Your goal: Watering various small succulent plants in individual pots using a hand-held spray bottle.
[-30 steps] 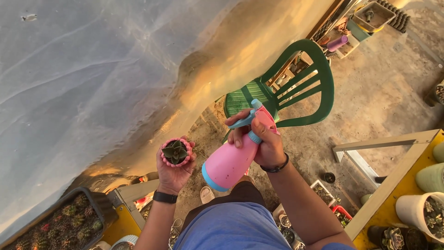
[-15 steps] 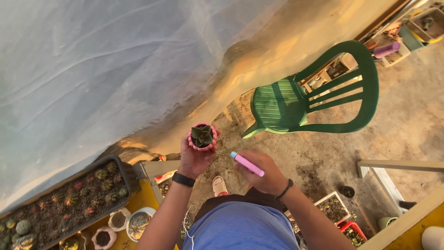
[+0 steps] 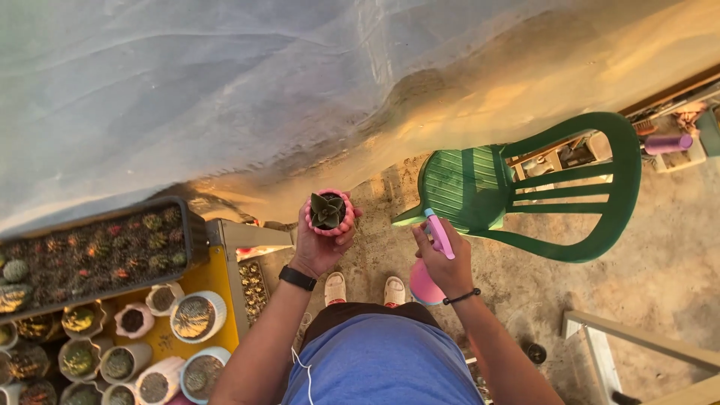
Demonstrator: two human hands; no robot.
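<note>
Fingers of the left hand cup a small pink succulent pot upright at chest height, while the right hand, just beside it, grips a pink spray bottle hanging base-down, nozzle uppermost.

Plastics, matt and smooth

A smooth pink plastic spray bottle and a ribbed green plastic chair are seen.

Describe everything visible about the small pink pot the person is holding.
The small pink pot is round with a scalloped, bumpy rim; its material cannot be told. It holds one dark green succulent with pointed leaves. It sits upright in the left hand, whose fingers wrap its sides and underside, in front of the chest and above the dirt floor.
</note>
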